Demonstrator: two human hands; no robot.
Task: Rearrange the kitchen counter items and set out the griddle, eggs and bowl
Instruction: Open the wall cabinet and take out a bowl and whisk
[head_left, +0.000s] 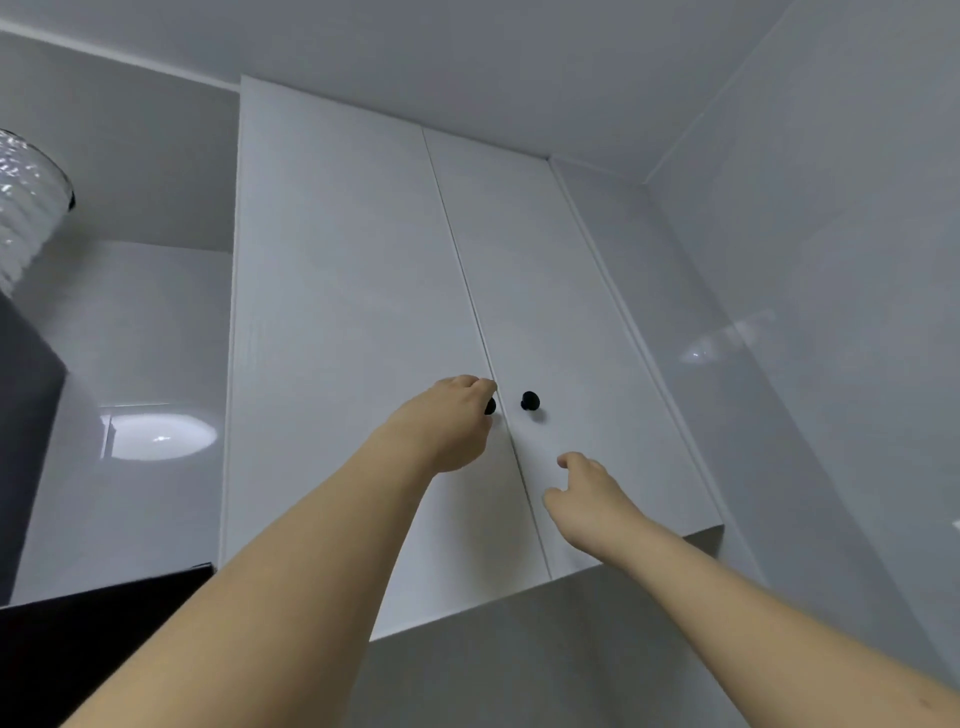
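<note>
1. Reaching up, left hand (457, 421) has its fingers curled round the left knob (490, 406), likely to pull that cupboard (337, 312) open.
2. Right hand (587, 493) hangs below the other knob (530, 400), fingers loose, holding nothing.
3. Griddle, eggs, bowl: nowhere in sight.

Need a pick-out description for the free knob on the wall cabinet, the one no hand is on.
Find the white two-door wall cabinet in the corner under the ceiling. Two round black knobs sit on either side of the seam between its doors. The free knob is on the right door and fully visible, with the right hand below it and clear, while the left hand grips the left knob.
</note>
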